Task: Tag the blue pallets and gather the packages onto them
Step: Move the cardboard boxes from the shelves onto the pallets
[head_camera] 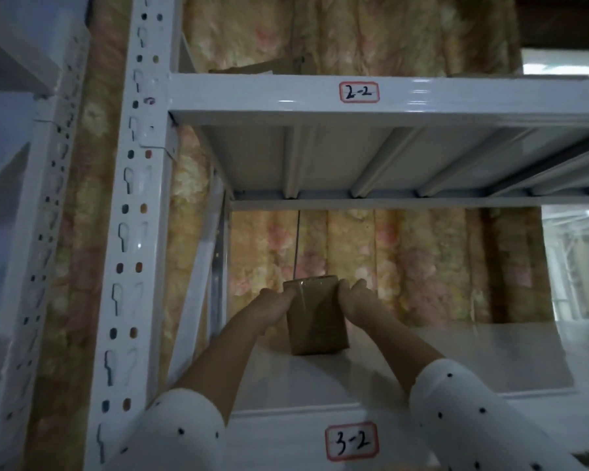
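Note:
A small brown cardboard package (315, 321), taped along its top, stands upright on the white shelf (456, 362) labelled 3-2. My left hand (275, 304) presses against its left upper side and my right hand (357, 300) against its right upper side, so both hands grip it between them. Both arms reach forward into the shelf bay in white dotted sleeves. No blue pallet is in view.
The white metal rack has a perforated upright (133, 232) at left and an upper shelf beam (388, 93) labelled 2-2 overhead. Flat cardboard (252, 68) lies on that upper shelf. A floral curtain (405, 260) hangs behind. Another rack (31, 198) stands further left.

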Demonstrator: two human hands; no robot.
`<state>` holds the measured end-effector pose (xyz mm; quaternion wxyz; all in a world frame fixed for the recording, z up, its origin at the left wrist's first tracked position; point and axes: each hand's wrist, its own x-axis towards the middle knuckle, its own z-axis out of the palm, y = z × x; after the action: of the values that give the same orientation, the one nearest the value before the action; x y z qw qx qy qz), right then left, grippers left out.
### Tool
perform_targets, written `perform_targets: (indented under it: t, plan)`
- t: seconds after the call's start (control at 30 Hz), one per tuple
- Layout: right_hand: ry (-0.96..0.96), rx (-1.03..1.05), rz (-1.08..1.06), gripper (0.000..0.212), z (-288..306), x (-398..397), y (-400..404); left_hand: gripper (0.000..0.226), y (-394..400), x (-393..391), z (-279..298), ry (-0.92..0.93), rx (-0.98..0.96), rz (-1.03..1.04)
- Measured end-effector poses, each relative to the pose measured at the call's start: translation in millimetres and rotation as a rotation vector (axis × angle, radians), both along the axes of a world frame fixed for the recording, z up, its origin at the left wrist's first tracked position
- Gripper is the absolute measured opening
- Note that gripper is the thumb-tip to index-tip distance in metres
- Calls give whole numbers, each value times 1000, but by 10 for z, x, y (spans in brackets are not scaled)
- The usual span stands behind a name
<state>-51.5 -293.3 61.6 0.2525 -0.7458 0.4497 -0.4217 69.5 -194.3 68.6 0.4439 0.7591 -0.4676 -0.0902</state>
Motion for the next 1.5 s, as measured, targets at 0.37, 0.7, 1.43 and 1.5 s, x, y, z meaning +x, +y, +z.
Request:
perform_targets:
  t: [0.37,0.7,1.43,1.5]
  plan:
    - [-31,437,162,90,190,148,-210,81,-189,123,-55,195,-10,-164]
    - [-102,567,307,86,135,89,-291,86,-267,164,-51,319,-68,-127]
    - [-498,204,217,38,43,-598,669,100,125,-240,-4,467,-349,-430]
    - [-526,163,169,33,3,-765,748,109,144,-307,-22,431,-305,-475]
